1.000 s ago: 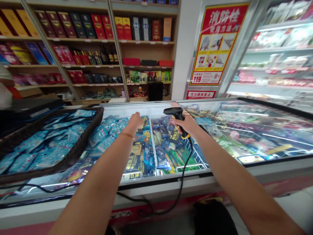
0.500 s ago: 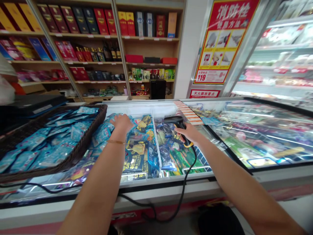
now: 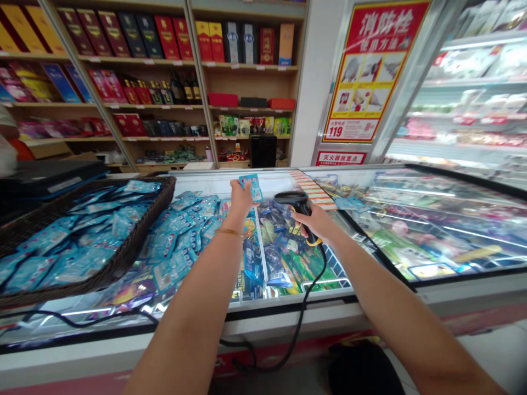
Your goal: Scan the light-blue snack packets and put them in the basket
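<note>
Above the freezer, my left hand pinches a small blue packet by its edge. My right hand is wrapped round the handle of a black barcode scanner, whose head points left at the packet, a short gap away. A black cable runs down from the scanner's grip over the freezer's front edge. Many more blue packets lie in a loose heap to the left of my left forearm. Others fill a dark brown wicker basket at the far left.
The chest freezer holds bagged goods behind a white wire divider. An orange-striped strip crosses it, with a few blue packets beside the strip. Shelves of boxes stand behind. Part of another person shows at the left edge.
My left hand has lifted a blue packet from the heap and moved right, close to the scanner. My right hand and the scanner have stayed nearly in place.
</note>
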Demonstrator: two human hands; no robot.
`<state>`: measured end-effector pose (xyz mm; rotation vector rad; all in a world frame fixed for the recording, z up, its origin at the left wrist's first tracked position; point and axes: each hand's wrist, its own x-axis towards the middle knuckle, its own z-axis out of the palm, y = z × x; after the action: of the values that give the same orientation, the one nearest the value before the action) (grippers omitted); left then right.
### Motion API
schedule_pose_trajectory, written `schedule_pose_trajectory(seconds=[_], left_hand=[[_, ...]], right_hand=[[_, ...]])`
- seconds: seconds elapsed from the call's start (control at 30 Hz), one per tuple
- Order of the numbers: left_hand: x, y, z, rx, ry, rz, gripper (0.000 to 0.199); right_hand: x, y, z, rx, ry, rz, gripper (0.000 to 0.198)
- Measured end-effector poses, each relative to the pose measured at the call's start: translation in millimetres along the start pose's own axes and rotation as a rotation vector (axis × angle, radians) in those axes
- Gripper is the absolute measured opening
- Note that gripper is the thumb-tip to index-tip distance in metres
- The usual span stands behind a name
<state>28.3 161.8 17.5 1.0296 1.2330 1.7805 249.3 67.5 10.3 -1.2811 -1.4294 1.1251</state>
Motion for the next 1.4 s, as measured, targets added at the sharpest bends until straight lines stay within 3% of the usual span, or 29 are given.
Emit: schedule_pose_trajectory(seconds=[0.1,0.3,1.17,1.4], left_hand=[[-8.0,-22.1,2.7,-0.007,-0.025,-0.116,0.024],[-7.3,-42.2,-4.4,-0.176,-0.107,-0.135,0.028],[-10.4,-44.7,0.1,-0.166,-0.137,-0.152,0.023],[-13.6,-46.4,10.3,-0.065,-0.122,-0.068,0.024]], right_hand=[[-3.4,-3.2,1.8,-0.02,0.002,0.006,0.024],[-7.0,-2.8,4.4,-0.102,-0.028,-0.017,0.026],[-4.2,5.3,0.5,-0.185,-0.024,-0.082,0.021],[-8.9,-9.0,-2.0,-0.104,0.014,-0.033,0.02]])
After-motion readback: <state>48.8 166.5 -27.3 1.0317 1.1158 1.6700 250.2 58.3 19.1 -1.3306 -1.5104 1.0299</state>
